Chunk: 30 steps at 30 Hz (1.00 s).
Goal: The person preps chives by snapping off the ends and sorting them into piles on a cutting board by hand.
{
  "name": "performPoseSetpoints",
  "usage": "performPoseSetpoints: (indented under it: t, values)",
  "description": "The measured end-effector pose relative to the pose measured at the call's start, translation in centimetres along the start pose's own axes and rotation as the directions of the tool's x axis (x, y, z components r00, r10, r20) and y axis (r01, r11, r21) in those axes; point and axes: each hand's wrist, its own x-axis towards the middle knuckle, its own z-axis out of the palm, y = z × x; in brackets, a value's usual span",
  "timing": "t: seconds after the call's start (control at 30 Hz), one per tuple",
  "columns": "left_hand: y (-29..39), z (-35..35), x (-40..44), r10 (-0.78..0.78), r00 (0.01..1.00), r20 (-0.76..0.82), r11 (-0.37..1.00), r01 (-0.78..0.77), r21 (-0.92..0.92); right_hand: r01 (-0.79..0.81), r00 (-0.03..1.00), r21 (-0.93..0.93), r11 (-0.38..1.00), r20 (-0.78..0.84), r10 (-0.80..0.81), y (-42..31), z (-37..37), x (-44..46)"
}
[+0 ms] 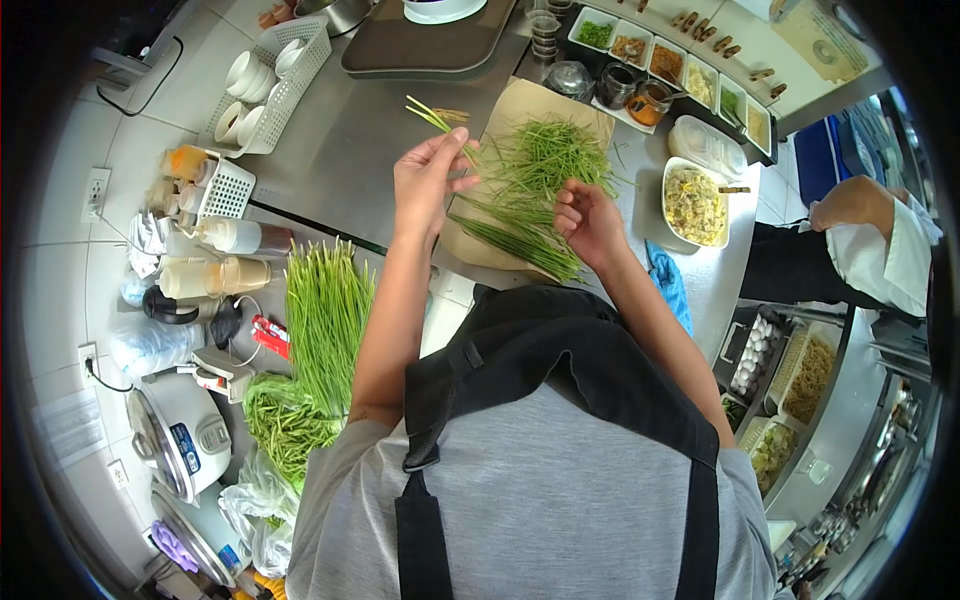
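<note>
My left hand (432, 180) is raised at the left edge of a brown cutting board (505, 110), pinching a few green chive stalks (430, 115) between thumb and fingers. On the board lies a loose heap of thin chives (560, 155). A straighter bundle of chives (520, 240) is spread along the near side. My right hand (590, 222) is over the right part of the board, beside the chives, with its fingers curled in. Whatever those fingers may hold is hidden.
Long uncut chives (325, 310) and bagged greens (290, 425) lie to the left. A white container of bean sprouts (695, 205), a blue cloth (668, 285) and small food trays (668, 60) are at right. Another person's arm (860, 205) shows at far right.
</note>
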Motion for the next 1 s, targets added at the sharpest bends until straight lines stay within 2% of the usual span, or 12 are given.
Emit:
performPoseSetpoints:
  t: [0.03,0.17,0.23,0.33,0.43,0.53,0.63,0.73,0.77,0.83,0.93,1.0]
  values:
    - [0.0,-0.1,-0.1,-0.020,1.000,0.007,1.000,0.020,-0.008,-0.009,0.999,-0.049,0.999,-0.048,0.007,0.1,0.4,0.0]
    - [-0.3,-0.7,-0.3,-0.061,0.998,0.030,0.996,0.062,-0.056,-0.041,0.993,-0.473,0.880,0.076,0.087,0.6,2.1,-0.4]
    - [-0.3,-0.9,-0.3,-0.070,0.997,0.028,0.996,0.072,-0.061,-0.029,0.966,-0.627,0.779,0.184,0.184,0.8,3.2,-0.9]
    - [-0.4,-1.3,-0.6,-0.074,0.997,0.029,0.995,0.076,-0.064,0.021,0.984,-0.845,0.534,0.111,0.137,1.7,5.4,-1.7]
    - [-0.4,-1.7,-1.5,-0.054,0.998,0.027,0.993,0.057,-0.100,0.008,0.985,-0.814,0.580,0.105,0.135,2.7,5.1,-0.7]
    - [0.1,-2.3,-3.0,-0.037,0.999,0.016,0.991,0.039,-0.125,-0.217,0.959,-0.401,0.890,0.082,0.271,3.6,2.8,1.7]
    - [0.9,-3.8,-5.4,-0.028,0.999,-0.043,0.998,0.026,-0.051,-0.314,0.944,-0.273,0.909,0.011,0.329,3.9,2.2,2.5]
    - [1.7,-7.6,-7.8,0.004,0.989,-0.149,0.991,0.017,0.136,-0.214,0.954,-0.480,0.851,0.086,0.289,2.2,2.5,3.5]
    - [1.6,-9.4,-8.8,0.022,0.980,-0.200,0.975,0.024,0.222,-0.034,0.982,-0.748,0.663,0.097,0.160,1.2,2.6,3.7]
    - [1.2,-13.3,-10.9,0.057,0.944,-0.324,0.892,0.098,0.440,0.259,0.964,-0.966,0.026,0.257,-0.062,-1.2,3.3,3.9]
    - [-0.4,-18.6,-14.0,0.197,0.861,-0.468,0.712,0.203,0.673,0.463,0.796,-0.570,-0.679,0.604,0.035,-3.1,3.7,5.5]
    - [-1.0,-20.8,-15.5,0.308,0.815,-0.491,0.473,0.316,0.822,0.480,0.799,-0.597,-0.643,0.600,0.040,-3.0,5.8,7.1]
